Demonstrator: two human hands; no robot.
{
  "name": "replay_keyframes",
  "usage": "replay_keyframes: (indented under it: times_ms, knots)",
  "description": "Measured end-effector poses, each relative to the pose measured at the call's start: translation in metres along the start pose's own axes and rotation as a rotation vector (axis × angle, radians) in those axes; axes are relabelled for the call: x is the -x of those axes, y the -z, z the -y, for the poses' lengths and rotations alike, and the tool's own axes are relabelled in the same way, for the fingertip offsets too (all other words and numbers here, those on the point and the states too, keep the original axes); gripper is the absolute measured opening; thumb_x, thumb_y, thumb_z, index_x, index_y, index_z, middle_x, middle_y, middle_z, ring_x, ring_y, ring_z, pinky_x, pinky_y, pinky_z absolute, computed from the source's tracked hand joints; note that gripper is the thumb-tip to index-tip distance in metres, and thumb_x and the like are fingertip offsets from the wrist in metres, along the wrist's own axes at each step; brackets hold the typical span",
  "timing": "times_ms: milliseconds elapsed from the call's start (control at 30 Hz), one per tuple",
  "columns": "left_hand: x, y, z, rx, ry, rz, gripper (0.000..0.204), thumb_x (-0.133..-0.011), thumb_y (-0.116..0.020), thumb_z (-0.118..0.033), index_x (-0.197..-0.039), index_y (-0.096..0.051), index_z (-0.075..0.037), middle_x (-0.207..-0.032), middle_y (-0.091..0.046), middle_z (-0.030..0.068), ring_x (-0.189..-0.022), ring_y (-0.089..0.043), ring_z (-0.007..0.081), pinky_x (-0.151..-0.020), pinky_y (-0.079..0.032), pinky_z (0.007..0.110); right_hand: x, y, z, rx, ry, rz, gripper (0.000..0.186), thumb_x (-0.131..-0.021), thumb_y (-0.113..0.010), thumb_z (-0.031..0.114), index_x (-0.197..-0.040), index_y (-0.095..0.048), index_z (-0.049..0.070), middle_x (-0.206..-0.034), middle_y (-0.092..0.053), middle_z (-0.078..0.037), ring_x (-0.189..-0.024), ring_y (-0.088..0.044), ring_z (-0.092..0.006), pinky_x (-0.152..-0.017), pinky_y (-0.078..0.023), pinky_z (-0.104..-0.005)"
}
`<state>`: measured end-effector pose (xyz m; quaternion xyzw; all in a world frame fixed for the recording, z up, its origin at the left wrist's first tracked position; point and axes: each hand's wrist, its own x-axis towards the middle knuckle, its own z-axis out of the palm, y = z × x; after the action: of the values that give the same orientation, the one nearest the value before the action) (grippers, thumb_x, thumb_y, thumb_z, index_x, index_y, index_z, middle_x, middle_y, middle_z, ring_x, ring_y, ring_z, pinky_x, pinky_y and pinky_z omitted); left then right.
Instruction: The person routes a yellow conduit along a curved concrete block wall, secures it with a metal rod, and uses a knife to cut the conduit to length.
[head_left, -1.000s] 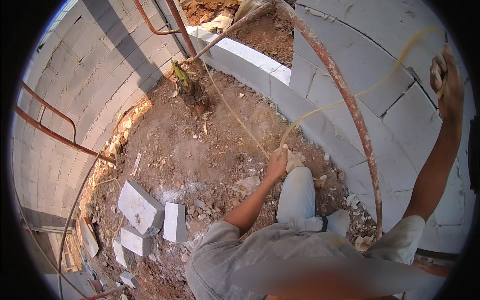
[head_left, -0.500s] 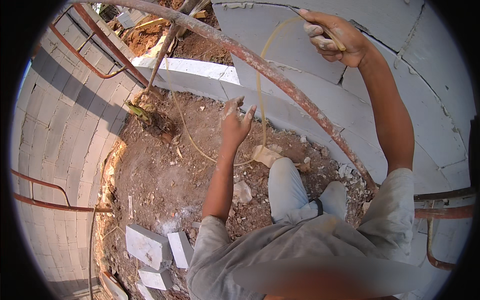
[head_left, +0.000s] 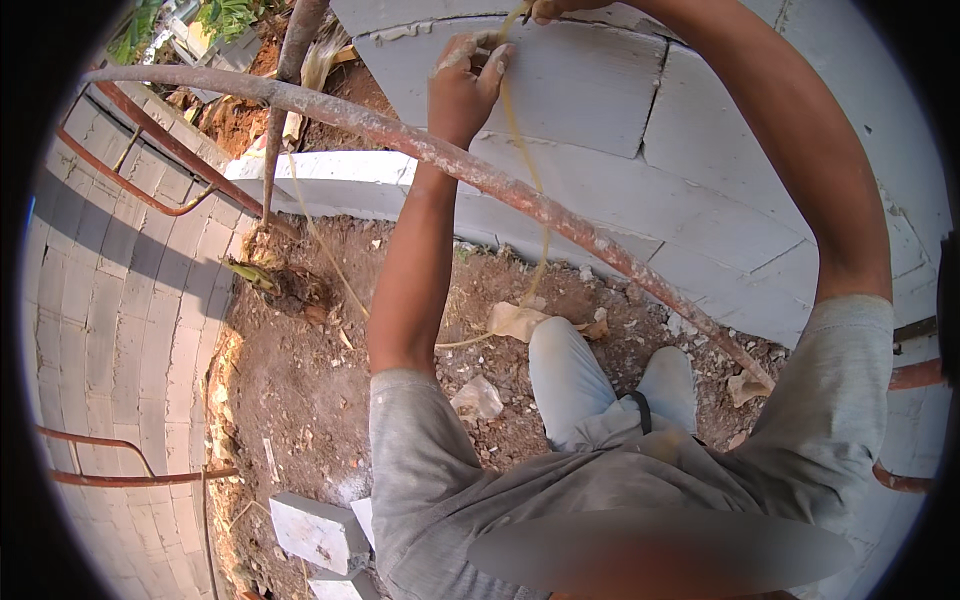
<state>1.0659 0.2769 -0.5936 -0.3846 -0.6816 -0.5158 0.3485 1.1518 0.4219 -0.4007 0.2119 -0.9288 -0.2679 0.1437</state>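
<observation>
A thin yellowish clear hose (head_left: 517, 130) hangs down the grey block wall (head_left: 570, 90) in front of me. My right hand (head_left: 562, 7), cut off by the top edge, pinches the upper part of this hose against the wall. A small dark tip shows by its fingers, too little to name. Just left of the hose, my left hand (head_left: 465, 85) is raised before the wall, dusted with white. Its fingers are loosely curled, the thumb stands apart, and nothing shows between them.
A rusty scaffold pipe (head_left: 390, 130) slants across, passing in front of my left forearm. Pale blocks (head_left: 318, 530) lie on the dirt floor (head_left: 300, 390) at lower left. Another block wall (head_left: 110, 300) with red metal frames (head_left: 140, 479) stands left. A plant stump (head_left: 290, 280) is beside it.
My left hand has risen from over the dirt to the wall beside the hose. My right hand has moved up and left, carrying the hose's upper part. The view has shifted slightly.
</observation>
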Motion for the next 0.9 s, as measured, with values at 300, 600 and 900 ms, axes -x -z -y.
replay_keyframes:
  times_ms: [300, 600, 900]
  knots:
    - [-0.006, 0.003, 0.01, 0.212, 0.41, 0.008, 0.031, -0.079, -0.085, -0.029, -0.089, -0.073, -0.002, -0.077, -0.07, 0.0026, -0.066, -0.062, 0.0058, -0.057, -0.049, 0.019, 0.001, -0.029, -0.026, 0.102, 0.002, -0.753, 0.023, -0.074, -0.076, 0.03, -0.077, -0.065, 0.01, -0.07, -0.067, -0.013, -0.069, -0.068, -0.0324, -0.064, -0.053, -0.0457]
    - [0.018, -0.033, 0.007, 0.191, 0.237, -0.244, 0.024, -0.08, -0.083, -0.017, -0.095, -0.071, -0.003, -0.082, -0.069, 0.002, -0.071, -0.06, 0.0087, -0.066, -0.05, 0.023, -0.002, -0.073, 0.001, -0.056, -0.393, -1.122, 0.01, -0.082, -0.067, 0.019, -0.082, -0.061, 0.011, -0.061, -0.065, -0.01, -0.057, -0.066, -0.0273, -0.065, -0.048, -0.0393]
    - [0.149, -0.101, 0.009, -0.148, 0.4, -0.487, 0.03, -0.09, -0.073, -0.014, -0.118, -0.071, -0.004, -0.1, -0.063, 0.008, -0.088, -0.059, 0.0147, -0.076, -0.049, 0.027, -0.007, -0.09, 0.016, -0.153, -0.404, -1.166, 0.012, -0.081, -0.063, 0.015, -0.09, -0.065, 0.009, -0.069, -0.069, -0.013, -0.063, -0.068, -0.027, -0.075, -0.047, -0.0406]
